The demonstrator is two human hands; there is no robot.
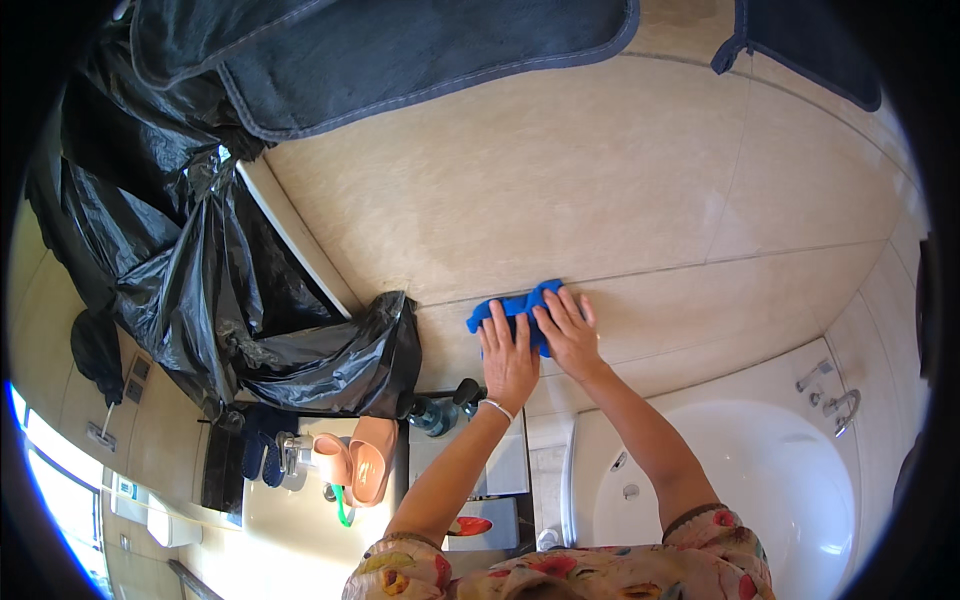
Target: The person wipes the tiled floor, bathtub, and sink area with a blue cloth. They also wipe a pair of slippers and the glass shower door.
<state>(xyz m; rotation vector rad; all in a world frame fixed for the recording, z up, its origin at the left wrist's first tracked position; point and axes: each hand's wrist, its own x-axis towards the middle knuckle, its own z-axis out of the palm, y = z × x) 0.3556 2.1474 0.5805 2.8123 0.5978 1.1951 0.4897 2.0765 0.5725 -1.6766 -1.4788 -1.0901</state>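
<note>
A crumpled blue cloth [517,306] is pressed against the beige wall tiles [510,195], over a grout line. My left hand [510,360] lies flat on the cloth's left part, fingers pointing up and slightly spread, a bracelet at the wrist. Over the right part of the same cloth rests my right hand [570,330], its fingertips on the fabric and the tile. Both hands are side by side, and neither palm is visible.
Black plastic sheeting [202,255] hangs at the left. Dark towels [420,67] hang above. Below left are a basin with pink slippers [371,465] and dark-capped bottles [433,416]. A tissue box [487,525] lies below my left arm. A white bathtub [750,450] occupies the lower right.
</note>
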